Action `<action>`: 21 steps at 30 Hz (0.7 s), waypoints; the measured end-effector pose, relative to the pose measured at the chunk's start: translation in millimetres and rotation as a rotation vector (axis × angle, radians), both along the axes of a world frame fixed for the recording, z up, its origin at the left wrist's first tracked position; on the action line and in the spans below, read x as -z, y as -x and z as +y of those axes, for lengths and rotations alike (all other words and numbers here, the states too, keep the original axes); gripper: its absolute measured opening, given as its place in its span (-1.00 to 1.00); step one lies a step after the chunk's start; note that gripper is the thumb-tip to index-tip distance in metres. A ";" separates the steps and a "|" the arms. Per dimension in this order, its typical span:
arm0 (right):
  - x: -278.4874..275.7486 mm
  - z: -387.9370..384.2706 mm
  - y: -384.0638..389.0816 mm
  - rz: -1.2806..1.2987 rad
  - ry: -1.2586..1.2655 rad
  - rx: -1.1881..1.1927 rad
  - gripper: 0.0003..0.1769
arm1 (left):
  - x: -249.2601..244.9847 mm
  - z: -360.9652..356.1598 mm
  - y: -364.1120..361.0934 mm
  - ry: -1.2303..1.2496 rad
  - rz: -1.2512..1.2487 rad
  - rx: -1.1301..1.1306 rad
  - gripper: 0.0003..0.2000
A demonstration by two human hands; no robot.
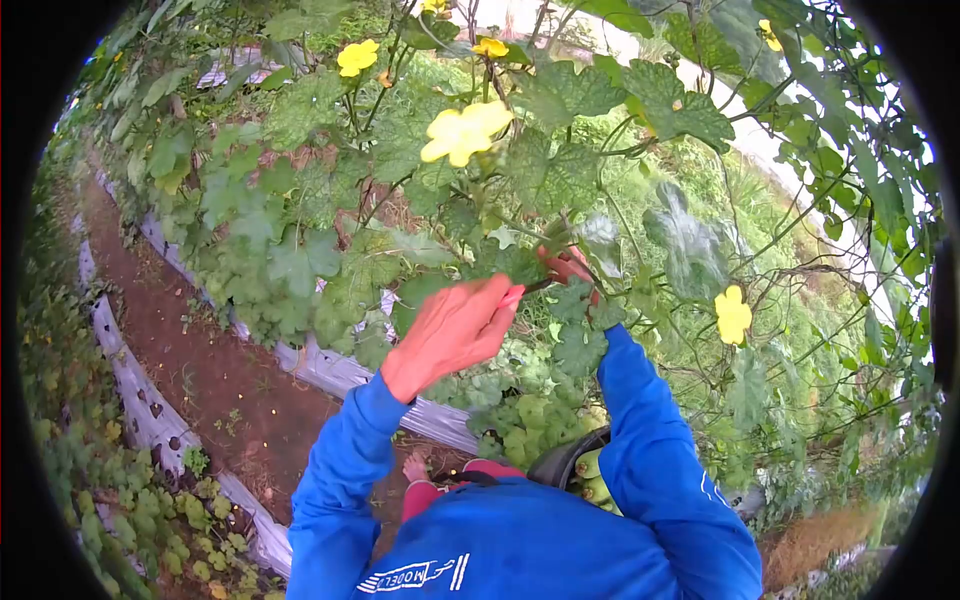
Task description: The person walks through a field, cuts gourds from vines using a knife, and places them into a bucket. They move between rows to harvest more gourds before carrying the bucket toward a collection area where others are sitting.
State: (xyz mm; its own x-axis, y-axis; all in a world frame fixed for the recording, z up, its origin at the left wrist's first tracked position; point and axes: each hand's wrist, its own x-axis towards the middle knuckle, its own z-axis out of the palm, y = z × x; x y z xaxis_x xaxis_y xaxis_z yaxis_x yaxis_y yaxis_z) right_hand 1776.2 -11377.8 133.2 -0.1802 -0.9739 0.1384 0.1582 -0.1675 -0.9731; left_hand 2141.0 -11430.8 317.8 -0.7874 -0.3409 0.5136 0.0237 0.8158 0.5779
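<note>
Among the vines, my left hand (455, 330) reaches in from a blue sleeve with its fingers closed. A thin dark piece runs from its fingertips towards my right hand; whether it is a stem or a tool I cannot make out. My right hand (570, 268) is partly hidden by green leaves (580, 335), and what its fingers hold does not show. The two hands are close together. A large yellow flower (466, 132) hangs above them.
A dark bucket (556, 462) with pale green vegetables (592, 478) stands beside my body. Leafy vines surround the hands. At the left are a dirt path (220, 385) and strips of silvery plastic sheeting (140, 395). Another yellow flower (733, 315) hangs at the right.
</note>
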 end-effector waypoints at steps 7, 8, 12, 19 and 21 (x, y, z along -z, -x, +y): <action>-45.7 35.4 -82.2 -0.341 0.084 0.184 -0.44 | -19.3 4.1 44.1 -0.081 -0.072 0.039 -0.79; -46.4 42.4 -82.8 -0.289 0.063 0.175 -0.44 | -20.7 6.9 50.2 -0.112 -0.171 0.044 -0.76; -53.6 81.2 -80.6 -0.164 -0.029 0.141 -0.44 | -22.6 11.6 86.1 0.027 -0.006 0.043 -0.72; -42.0 132.0 -84.4 -0.218 -0.111 0.145 -0.45 | -7.2 7.3 153.3 0.246 -0.025 -0.224 -0.68; -40.3 138.9 -84.2 -0.235 -0.124 0.142 -0.45 | -5.2 9.8 155.6 0.274 -0.015 -0.271 -0.66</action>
State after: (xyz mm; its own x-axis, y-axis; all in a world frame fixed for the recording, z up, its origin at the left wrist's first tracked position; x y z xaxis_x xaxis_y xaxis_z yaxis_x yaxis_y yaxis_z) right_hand 1860.4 -11238.9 173.5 -0.3288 -0.9435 -0.0416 0.3649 -0.0862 -0.9271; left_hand 1985.4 -11420.9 323.0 -0.6955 -0.3895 0.6038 -0.2208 0.9155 0.3362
